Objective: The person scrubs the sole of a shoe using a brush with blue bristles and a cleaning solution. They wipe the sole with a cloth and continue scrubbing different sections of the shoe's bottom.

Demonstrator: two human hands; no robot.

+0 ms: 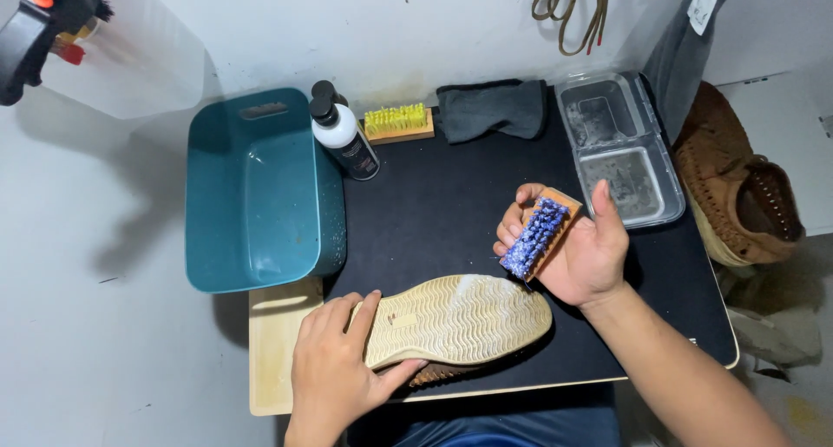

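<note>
The shoe point(455, 321) lies sole-up on the black mat point(434, 213) near the front edge of the bench point(273, 360), its pale wavy tread facing upward with a whitish patch at the toe end. The left hand point(334, 369) presses on the heel end, fingers point(360, 312) spread flat over the sole and thumb tucked under the side. The right hand point(577, 247) is raised just above the toe end, fingers closed around a wooden brush point(540, 234) with blue bristles turned up. Toward the back edge stand a white bottle point(343, 139) with a black cap, a yellow-bristled brush point(397, 122) and a folded grey cloth point(490, 108). A teal basin point(256, 191) occupies the left side; a clear two-compartment tray point(620, 147) sits at the right back corner. A second brown shoe point(737, 187) rests beyond the right edge.
</note>
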